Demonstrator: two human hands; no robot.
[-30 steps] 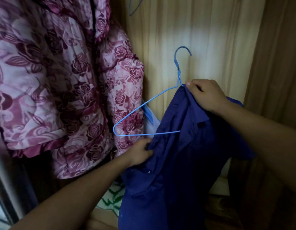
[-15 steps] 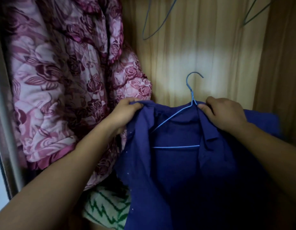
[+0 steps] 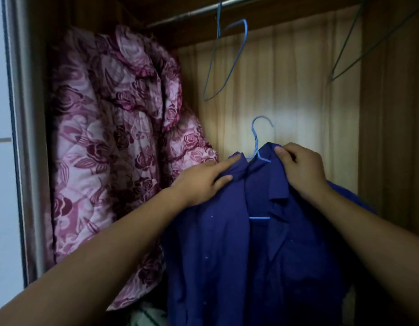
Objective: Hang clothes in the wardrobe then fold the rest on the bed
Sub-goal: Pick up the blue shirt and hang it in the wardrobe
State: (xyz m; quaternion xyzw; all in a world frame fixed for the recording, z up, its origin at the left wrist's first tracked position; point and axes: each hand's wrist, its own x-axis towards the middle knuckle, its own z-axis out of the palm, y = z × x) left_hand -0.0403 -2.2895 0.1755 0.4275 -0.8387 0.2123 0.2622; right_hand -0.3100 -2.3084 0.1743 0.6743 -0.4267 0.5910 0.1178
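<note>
A dark blue shirt [image 3: 227, 250] is draped over a light blue wire hanger [image 3: 256, 142], whose hook sticks up free between my hands, well below the wardrobe rail [image 3: 199, 11]. My left hand [image 3: 203, 180] grips the shirt's left collar and shoulder. My right hand [image 3: 300, 168] pinches the right side of the collar beside the hanger's neck. Only the hanger's hook, neck and a short piece of its bottom bar show; the rest is under the shirt.
A pink floral quilted garment [image 3: 109, 147] hangs at the left and fills that side. Two bare wire hangers, a blue hanger [image 3: 225, 60] and a darker hanger [image 3: 359, 50], hang from the rail. A green and white cloth [image 3: 147, 316] lies at the bottom. The wardrobe's right wall [image 3: 392, 114] is close.
The shirt has been pulled fully over the hanger, both shoulders now covering it. My left hand moved from the shirt's lower front up to the left collar. My view tilted up to the rail.
</note>
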